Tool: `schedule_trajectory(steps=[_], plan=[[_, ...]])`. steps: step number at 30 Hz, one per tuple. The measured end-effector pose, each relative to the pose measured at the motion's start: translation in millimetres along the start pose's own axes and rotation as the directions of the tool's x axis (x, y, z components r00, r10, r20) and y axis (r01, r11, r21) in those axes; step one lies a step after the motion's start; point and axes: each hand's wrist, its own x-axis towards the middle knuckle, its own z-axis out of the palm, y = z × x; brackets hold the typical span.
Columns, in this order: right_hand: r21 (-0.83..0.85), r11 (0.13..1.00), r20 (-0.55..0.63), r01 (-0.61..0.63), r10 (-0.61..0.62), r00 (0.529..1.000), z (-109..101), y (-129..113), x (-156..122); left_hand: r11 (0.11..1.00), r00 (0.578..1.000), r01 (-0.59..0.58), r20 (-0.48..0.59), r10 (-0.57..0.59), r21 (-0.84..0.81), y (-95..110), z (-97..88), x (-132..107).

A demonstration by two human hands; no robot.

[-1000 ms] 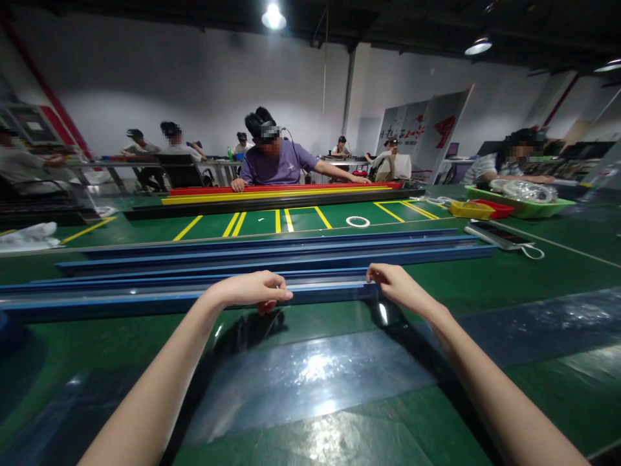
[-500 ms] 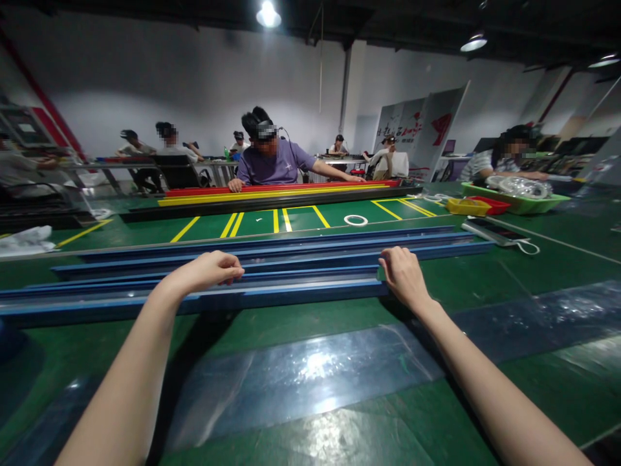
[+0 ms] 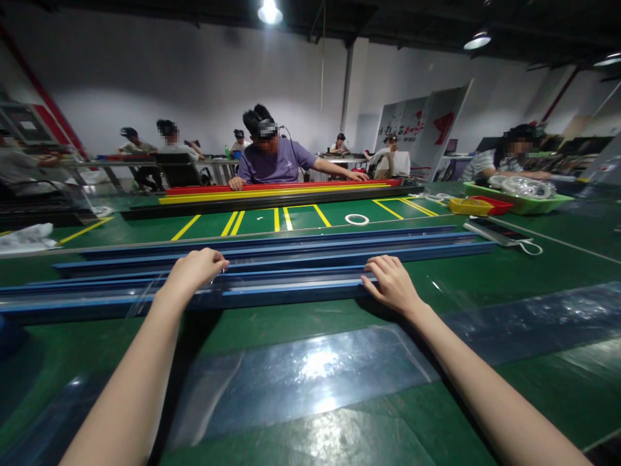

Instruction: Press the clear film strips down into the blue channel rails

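My left hand (image 3: 196, 272) is closed in a pinch over the nearest blue channel strip (image 3: 291, 294). A faint piece of clear plastic film (image 3: 206, 296) shows at its fingertips, its outline hard to make out. At the right end of that strip is my right hand (image 3: 392, 285), thumb and fingers apart; I cannot tell whether it touches the strip. Several blue channel strips lie side by side beyond and under my hands. A wide clear plastic sheet (image 3: 310, 369) lies flat between my forearms, shining under the lamp.
Across the green table (image 3: 301, 323), a person in purple (image 3: 276, 162) handles red, yellow and black strips (image 3: 272, 199). A white ring (image 3: 356, 220), a phone (image 3: 499, 231) with a cable, and a green basket (image 3: 538, 205) stand farther off. Another clear sheet (image 3: 548, 317) lies right.
My left hand has shifted slightly left. My right hand has moved slightly left and down, its thumb now spread from the fingers. Faint clear film edges now show beside both hands.
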Motion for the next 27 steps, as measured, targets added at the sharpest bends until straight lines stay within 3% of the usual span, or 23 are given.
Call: schedule_trajectory(steps=[6, 11, 19, 27], plan=[[0.16, 0.97, 0.104, 0.183, -0.201, 0.974, -8, -17, 7, 0.999, 0.999, 0.042, -0.022, -0.042, -0.014, 0, 1.0, 0], [0.206, 0.95, 0.245, 0.234, -0.282, 0.927, -8, -31, 11, 0.998, 0.997, 0.056, -0.05, -0.057, -0.014, 4, -2.3, -3], [0.047, 0.983, 0.226, 0.178, -0.184, 0.957, -1, -28, 9, 0.994, 0.987, 0.045, -0.159, -0.029, 0.098, 5, -4.1, -7], [-0.061, 0.998, 0.236, 0.014, 0.001, 0.972, 6, -20, 5, 0.981, 0.975, 0.085, -0.217, -0.046, 0.177, -3, 1.4, -4]])
